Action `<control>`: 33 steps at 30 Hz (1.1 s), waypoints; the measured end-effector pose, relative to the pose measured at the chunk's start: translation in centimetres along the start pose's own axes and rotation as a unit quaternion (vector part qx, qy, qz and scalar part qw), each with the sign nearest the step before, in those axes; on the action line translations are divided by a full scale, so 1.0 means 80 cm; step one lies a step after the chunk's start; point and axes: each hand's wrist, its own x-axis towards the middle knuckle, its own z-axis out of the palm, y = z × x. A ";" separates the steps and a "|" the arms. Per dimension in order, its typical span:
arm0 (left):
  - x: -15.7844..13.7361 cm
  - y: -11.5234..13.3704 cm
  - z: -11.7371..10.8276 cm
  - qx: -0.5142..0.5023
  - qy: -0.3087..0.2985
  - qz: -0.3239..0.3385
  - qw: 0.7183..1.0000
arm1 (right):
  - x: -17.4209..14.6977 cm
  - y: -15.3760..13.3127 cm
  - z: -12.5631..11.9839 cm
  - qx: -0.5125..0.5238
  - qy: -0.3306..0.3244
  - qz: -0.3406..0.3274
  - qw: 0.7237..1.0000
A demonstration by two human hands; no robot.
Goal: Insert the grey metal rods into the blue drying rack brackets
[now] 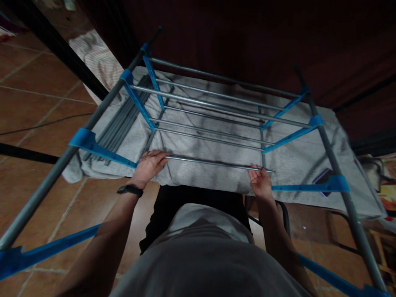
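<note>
"Where's the thin grey metal rod?"
"Above the light-grey fabric cover, held at 2 places."
"And the grips?"
"The left hand closes round its left end, perhaps beside the long blue plastic bracket; fingers hide that end. The right hand pinches it near the right tip, which pokes out."

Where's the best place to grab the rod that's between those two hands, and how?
Probably near both ends, coming from the wearer's side, where the left hand and right hand already pinch it. The rod is long, thin and straight, so two spread grips should steady it. It pokes out past the right hand.
</note>
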 end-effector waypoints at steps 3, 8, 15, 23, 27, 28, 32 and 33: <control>-0.002 0.000 0.004 0.003 0.006 -0.004 1.000 | -0.002 -0.001 0.003 0.002 -0.002 -0.001 1.000; -0.003 -0.002 0.010 0.002 0.019 0.003 1.000 | 0.000 -0.003 0.006 0.004 0.007 -0.008 1.000; 0.000 -0.006 0.015 -0.003 0.016 0.003 1.000 | 0.002 -0.003 0.008 0.001 0.006 -0.009 1.000; 0.013 0.005 0.016 -0.057 -0.005 0.052 0.997 | 0.005 -0.006 0.017 -0.007 0.006 0.002 1.000; 0.017 0.012 0.015 -0.044 -0.016 0.057 0.997 | 0.006 -0.009 0.018 -0.007 0.006 -0.003 1.000; 0.017 0.013 0.015 -0.039 -0.016 0.056 0.998 | 0.006 -0.010 0.018 -0.006 0.005 -0.006 1.000; 0.020 0.013 0.015 -0.016 0.000 0.033 0.999 | 0.007 -0.012 0.017 -0.007 0.004 -0.009 1.000; 0.021 0.013 0.014 -0.013 0.002 0.030 0.999 | 0.008 -0.011 0.017 -0.008 0.006 -0.007 1.000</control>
